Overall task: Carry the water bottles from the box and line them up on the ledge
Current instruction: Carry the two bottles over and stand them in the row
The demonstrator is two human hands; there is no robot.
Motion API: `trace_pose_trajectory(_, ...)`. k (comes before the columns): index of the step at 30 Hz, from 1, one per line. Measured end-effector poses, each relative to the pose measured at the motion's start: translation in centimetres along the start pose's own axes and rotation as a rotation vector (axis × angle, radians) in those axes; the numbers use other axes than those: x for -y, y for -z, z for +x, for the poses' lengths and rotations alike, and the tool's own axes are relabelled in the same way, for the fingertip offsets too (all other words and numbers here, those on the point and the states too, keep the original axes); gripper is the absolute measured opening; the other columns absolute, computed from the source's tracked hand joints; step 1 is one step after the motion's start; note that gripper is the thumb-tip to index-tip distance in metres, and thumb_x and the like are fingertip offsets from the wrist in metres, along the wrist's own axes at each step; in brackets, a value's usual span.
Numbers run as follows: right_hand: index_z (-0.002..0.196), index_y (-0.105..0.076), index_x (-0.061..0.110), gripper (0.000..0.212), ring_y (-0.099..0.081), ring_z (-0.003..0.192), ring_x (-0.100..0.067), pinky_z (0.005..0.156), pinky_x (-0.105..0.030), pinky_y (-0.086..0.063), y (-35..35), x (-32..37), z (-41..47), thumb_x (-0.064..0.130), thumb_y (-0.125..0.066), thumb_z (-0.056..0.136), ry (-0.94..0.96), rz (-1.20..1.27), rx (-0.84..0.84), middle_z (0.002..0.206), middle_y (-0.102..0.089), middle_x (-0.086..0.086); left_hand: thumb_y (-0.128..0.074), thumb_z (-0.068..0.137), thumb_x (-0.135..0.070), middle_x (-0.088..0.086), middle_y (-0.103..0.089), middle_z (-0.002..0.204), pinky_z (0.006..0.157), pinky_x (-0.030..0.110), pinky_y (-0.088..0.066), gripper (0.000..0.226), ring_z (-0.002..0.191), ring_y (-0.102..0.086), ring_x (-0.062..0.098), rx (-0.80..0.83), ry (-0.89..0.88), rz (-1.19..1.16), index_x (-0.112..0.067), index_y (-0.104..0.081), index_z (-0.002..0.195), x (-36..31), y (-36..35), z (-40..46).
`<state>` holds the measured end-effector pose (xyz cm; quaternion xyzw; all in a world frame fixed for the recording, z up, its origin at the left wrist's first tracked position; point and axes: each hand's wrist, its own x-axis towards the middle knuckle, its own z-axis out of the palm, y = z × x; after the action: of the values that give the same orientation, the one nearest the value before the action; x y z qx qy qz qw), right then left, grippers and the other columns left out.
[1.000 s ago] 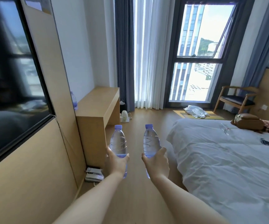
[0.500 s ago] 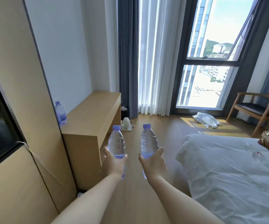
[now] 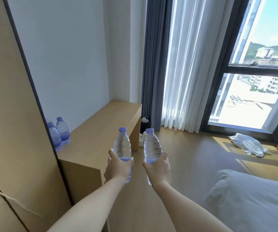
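We have moved closer to the ledge (image 3: 101, 131). A second standing bottle (image 3: 53, 138) has come into view on the ledge, touching the first standing bottle (image 3: 63, 130) at its near-left side.

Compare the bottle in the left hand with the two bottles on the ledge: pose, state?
The bottle in the left hand is gripped round its lower half by the left hand and held in the air; the two bottles on the ledge stand untouched on the ledge, by the wall. The held one shows bare plastic; those two show printed labels. All are upright, clear, with purple caps.
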<state>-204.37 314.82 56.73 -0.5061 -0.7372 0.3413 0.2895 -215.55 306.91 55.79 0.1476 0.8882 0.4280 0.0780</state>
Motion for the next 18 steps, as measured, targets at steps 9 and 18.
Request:
trace_pose_trajectory(9,0.111,-0.038,0.018,0.05,-0.057,0.103,-0.023,0.083,-0.04,-0.052,-10.0,5.1,13.4,0.045,-0.067,0.08,0.065,0.049,0.125,0.11,-0.054,0.001,-0.06,0.076,-0.047,-0.003,-0.053,0.12,0.076,0.034,-0.043,0.073,0.086,-0.057,0.025,-0.013,0.07,-0.017,-0.026,-0.022,0.135,-1.9,-2.7,15.9)
trace_pose_trajectory(18,0.092,-0.032,0.032,0.044,-0.059,0.078,-0.01,0.055,-0.027,-0.042,-19.9,11.3,20.9,0.045,-0.07,0.075,0.114,0.155,0.306,0.092,-0.057,0.01,-0.062,0.072,-0.048,-0.007,-0.057,0.1,0.054,0.025,-0.034,0.06,0.065,-0.055,0.014,-0.097,0.184,-0.023,-0.026,-0.029,0.118,-0.3,-1.3,26.8)
